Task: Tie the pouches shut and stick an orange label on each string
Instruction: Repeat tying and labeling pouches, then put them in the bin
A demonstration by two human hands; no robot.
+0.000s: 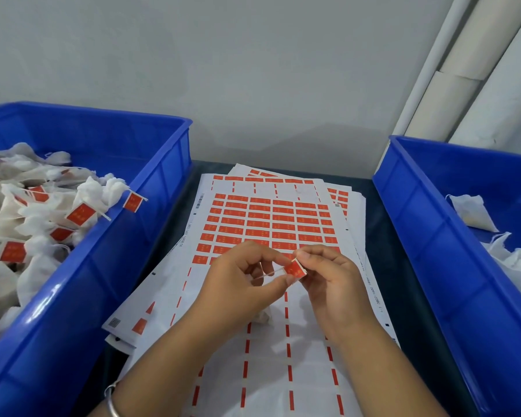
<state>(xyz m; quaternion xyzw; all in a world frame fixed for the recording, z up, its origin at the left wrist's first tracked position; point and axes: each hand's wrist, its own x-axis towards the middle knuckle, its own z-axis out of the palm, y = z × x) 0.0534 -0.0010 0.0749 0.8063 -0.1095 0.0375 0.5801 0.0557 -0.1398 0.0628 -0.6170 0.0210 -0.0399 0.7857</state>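
Left hand pinching string, right hand grip clamped on orange label, above label sheets, pouch beneath.

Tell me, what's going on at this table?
A person is tagging small white pouches. Both hands, left hand and right hand, pinch an orange label onto a string above the label sheets. The left bin holds labelled pouches; the right bin holds unlabelled pouches.
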